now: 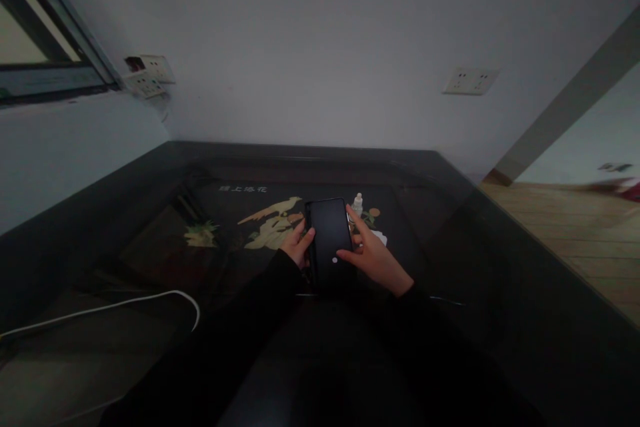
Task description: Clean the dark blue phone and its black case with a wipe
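From the head camera, a dark smartphone (329, 240) lies flat on the glass-topped black table (500, 267), screen blank. The left hand (299, 245) grips its left edge, fingers curled on it. The right hand (374, 255) rests at the right edge, thumb pressed on the glass. The small white bottle (357, 203) just behind looks untouched, and so does the white cloth (380, 237) beside the right hand. A white cable (125, 305) lies well apart.

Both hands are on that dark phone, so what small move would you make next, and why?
Probably press the right hand thumb down on the phone: its screen looks dark, the thumb already lies on the glass, and the left hand grips the left edge, steadying it above the table.
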`<state>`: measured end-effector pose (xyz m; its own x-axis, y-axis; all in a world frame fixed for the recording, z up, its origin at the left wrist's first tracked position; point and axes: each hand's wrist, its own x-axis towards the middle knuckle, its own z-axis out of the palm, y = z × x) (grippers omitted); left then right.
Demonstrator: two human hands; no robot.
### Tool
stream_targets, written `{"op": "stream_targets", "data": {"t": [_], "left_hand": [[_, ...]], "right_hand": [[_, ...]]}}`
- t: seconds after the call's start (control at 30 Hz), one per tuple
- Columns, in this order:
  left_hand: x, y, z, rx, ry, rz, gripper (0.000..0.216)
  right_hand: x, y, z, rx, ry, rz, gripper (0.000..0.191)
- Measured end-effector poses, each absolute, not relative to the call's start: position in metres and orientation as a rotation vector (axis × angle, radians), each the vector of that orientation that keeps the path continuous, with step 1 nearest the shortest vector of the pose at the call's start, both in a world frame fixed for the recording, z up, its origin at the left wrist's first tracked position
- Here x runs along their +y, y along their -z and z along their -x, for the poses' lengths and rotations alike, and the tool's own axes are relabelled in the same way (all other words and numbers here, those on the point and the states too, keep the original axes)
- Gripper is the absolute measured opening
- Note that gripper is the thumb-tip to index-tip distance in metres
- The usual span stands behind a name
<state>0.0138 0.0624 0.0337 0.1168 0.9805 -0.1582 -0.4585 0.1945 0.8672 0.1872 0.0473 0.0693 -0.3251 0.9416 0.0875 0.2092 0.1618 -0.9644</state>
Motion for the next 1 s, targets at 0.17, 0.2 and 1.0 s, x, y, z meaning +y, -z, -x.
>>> {"op": "stream_targets", "data": {"t": [0.17, 0.2, 1.0], "left_hand": [[0.062, -0.029, -0.018, 0.864, -1.243, -0.78, 0.091], [0.063, -0.028, -0.018, 0.859, -1.25, -0.79, 0.092], [0.07, -0.027, -0.007, 0.824, -1.263, -0.913, 0.081]], "right_hand": [[0.048, -0.067, -0.192, -1.713, -1.159, 1.122, 0.081], [0.048, -0.066, -0.191, -1.719, -1.146, 1.109, 0.082], [0.048, -0.043, -0.199, -1.523, -1.846, 0.964, 0.057]]}}
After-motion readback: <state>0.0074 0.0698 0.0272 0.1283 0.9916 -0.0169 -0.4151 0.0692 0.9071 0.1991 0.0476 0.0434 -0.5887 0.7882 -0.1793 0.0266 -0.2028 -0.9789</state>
